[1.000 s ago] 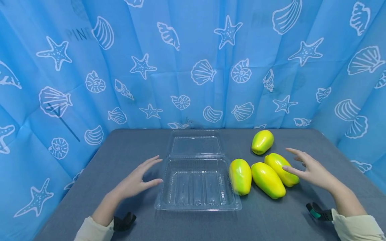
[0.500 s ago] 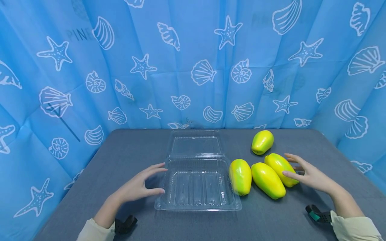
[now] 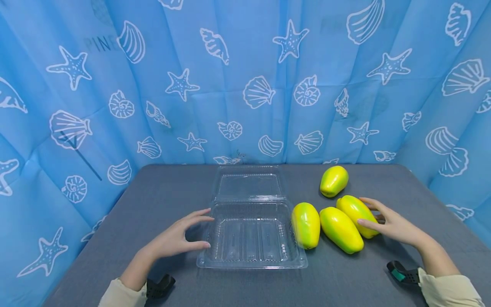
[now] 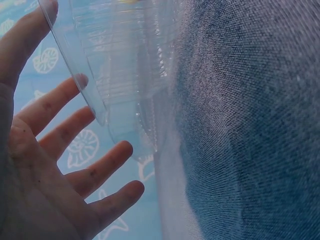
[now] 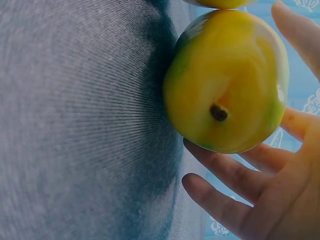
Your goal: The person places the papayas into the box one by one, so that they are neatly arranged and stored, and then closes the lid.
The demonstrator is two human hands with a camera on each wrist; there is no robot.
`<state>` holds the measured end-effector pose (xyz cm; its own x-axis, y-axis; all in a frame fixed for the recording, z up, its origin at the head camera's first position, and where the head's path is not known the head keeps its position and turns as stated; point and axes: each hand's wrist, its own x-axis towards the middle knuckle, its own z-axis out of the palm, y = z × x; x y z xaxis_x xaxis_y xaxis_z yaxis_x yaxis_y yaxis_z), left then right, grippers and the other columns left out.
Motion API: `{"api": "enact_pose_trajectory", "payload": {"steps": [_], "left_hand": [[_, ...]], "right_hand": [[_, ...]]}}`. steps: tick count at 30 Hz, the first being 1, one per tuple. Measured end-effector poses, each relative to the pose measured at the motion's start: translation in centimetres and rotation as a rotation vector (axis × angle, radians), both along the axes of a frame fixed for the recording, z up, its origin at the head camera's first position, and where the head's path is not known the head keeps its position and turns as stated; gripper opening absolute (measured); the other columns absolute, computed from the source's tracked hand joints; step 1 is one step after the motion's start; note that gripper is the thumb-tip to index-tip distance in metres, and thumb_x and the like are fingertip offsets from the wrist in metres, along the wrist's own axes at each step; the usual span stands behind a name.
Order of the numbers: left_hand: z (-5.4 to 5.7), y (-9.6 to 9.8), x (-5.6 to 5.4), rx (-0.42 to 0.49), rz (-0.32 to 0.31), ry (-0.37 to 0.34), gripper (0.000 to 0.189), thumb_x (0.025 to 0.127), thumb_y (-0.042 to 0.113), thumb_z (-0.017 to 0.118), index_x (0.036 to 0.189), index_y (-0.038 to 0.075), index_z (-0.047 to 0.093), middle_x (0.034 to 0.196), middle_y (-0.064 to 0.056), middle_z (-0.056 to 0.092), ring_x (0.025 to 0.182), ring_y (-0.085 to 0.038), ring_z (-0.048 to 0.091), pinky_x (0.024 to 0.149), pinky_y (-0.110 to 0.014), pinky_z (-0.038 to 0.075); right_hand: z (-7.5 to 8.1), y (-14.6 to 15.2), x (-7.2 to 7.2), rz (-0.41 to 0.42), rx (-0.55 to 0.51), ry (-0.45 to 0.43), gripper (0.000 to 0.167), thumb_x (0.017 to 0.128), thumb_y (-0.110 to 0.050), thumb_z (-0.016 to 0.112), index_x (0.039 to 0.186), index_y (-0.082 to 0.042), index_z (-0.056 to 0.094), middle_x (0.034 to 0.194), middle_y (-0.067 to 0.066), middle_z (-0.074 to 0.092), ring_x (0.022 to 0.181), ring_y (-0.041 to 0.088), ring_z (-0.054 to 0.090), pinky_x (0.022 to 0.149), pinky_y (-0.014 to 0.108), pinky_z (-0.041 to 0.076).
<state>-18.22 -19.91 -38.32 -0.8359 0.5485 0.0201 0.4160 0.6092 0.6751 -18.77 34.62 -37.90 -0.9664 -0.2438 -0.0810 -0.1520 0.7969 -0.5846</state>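
A clear plastic clamshell box (image 3: 251, 264) lies with its lid folded back, and nothing shows inside it. My left hand (image 3: 174, 236) is at its left side, fingers spread and loosely bent, fingertips right at the rim in the left wrist view. On the right, my right hand (image 3: 399, 226) reaches around the near end of a yellow-green papaya (image 3: 350, 208). In the right wrist view, the fingers lie along one side of this papaya (image 5: 230, 65), while the thumb stands off from the other. Two more papayas lie left of it, one (image 3: 340, 230) right beside it, the other (image 3: 306, 226) against the box.
Another papaya (image 3: 333, 181) lies farther back on the grey cloth-covered table (image 3: 172, 183). A blue curtain (image 3: 238, 106) with white shell and starfish prints hangs behind the table and along its sides. A dark wrist device (image 3: 400, 272) sits under each forearm.
My left hand has moved slightly right and nearer to me, up to the box's rim. My right hand has lowered and moved left around the papaya's end. Box and papayas stay in place.
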Motion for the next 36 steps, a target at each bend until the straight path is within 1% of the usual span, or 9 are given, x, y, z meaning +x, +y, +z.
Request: {"api": "enact_pose_trajectory", "payload": {"steps": [6,10,14,18,21,28,32,36], "left_hand": [[-0.09,-0.09,-0.02,0.001,-0.007,0.007,0.059,0.084,0.033,0.068,0.136,0.014,0.048,0.152,-0.010,0.031,0.139,-0.040,0.028,0.100,-0.067,0.032],[-0.12,-0.11,-0.01,0.007,-0.002,-0.002,0.059,0.083,0.033,0.069,0.136,0.015,0.048,0.152,-0.009,0.030,0.139,-0.039,0.028,0.100,-0.067,0.032],[-0.17,-0.12,-0.07,0.004,-0.001,0.004,0.059,0.083,0.034,0.069,0.135,0.014,0.048,0.152,-0.010,0.031,0.139,-0.040,0.028,0.100,-0.067,0.032],[-0.20,-0.14,-0.07,0.005,0.003,-0.008,0.060,0.083,0.034,0.069,0.135,0.015,0.048,0.152,-0.009,0.030,0.139,-0.039,0.027,0.100,-0.067,0.031],[-0.19,-0.17,-0.06,0.008,0.005,-0.018,0.060,0.083,0.034,0.069,0.136,0.015,0.048,0.153,-0.008,0.030,0.140,-0.038,0.027,0.101,-0.067,0.031],[-0.29,-0.14,-0.10,0.005,-0.014,0.002,0.059,0.084,0.034,0.068,0.136,0.014,0.048,0.152,-0.010,0.030,0.139,-0.041,0.027,0.100,-0.068,0.031],[-0.15,-0.14,0.00,0.009,-0.003,-0.008,0.060,0.083,0.035,0.069,0.136,0.014,0.048,0.153,-0.009,0.029,0.140,-0.039,0.026,0.101,-0.067,0.030],[-0.04,-0.13,0.06,0.011,0.002,-0.011,0.061,0.083,0.035,0.069,0.136,0.015,0.048,0.153,-0.007,0.029,0.140,-0.038,0.026,0.101,-0.067,0.030]], "right_hand": [[-0.08,0.01,0.04,0.014,-0.014,0.022,0.073,0.093,-0.034,0.055,0.144,0.004,0.019,0.133,0.035,0.038,0.110,0.050,0.049,0.078,0.051,0.050],[-0.06,-0.04,0.05,0.015,-0.006,0.032,0.073,0.092,-0.034,0.056,0.144,0.003,0.019,0.132,0.034,0.040,0.110,0.048,0.050,0.075,0.045,0.050],[-0.02,-0.04,0.06,0.013,-0.002,0.029,0.073,0.092,-0.034,0.056,0.144,0.003,0.020,0.131,0.034,0.041,0.108,0.045,0.051,0.072,0.039,0.049],[0.02,-0.06,0.06,0.014,-0.006,0.025,0.073,0.092,-0.034,0.056,0.144,0.003,0.020,0.131,0.033,0.042,0.107,0.043,0.052,0.070,0.035,0.047],[-0.02,-0.03,0.07,0.014,-0.009,0.028,0.073,0.093,-0.034,0.056,0.144,0.002,0.020,0.131,0.032,0.042,0.107,0.042,0.052,0.069,0.034,0.047],[-0.13,0.15,0.08,0.009,-0.002,0.044,0.072,0.092,-0.033,0.057,0.144,0.003,0.021,0.129,0.032,0.044,0.105,0.042,0.054,0.069,0.035,0.048],[-0.05,0.21,0.08,0.000,0.006,0.049,0.073,0.092,-0.034,0.057,0.143,0.003,0.022,0.129,0.032,0.043,0.106,0.042,0.053,0.070,0.036,0.048],[0.13,0.32,0.05,-0.006,0.008,0.054,0.073,0.092,-0.034,0.057,0.143,0.003,0.021,0.129,0.033,0.043,0.105,0.042,0.053,0.069,0.035,0.047]]}}
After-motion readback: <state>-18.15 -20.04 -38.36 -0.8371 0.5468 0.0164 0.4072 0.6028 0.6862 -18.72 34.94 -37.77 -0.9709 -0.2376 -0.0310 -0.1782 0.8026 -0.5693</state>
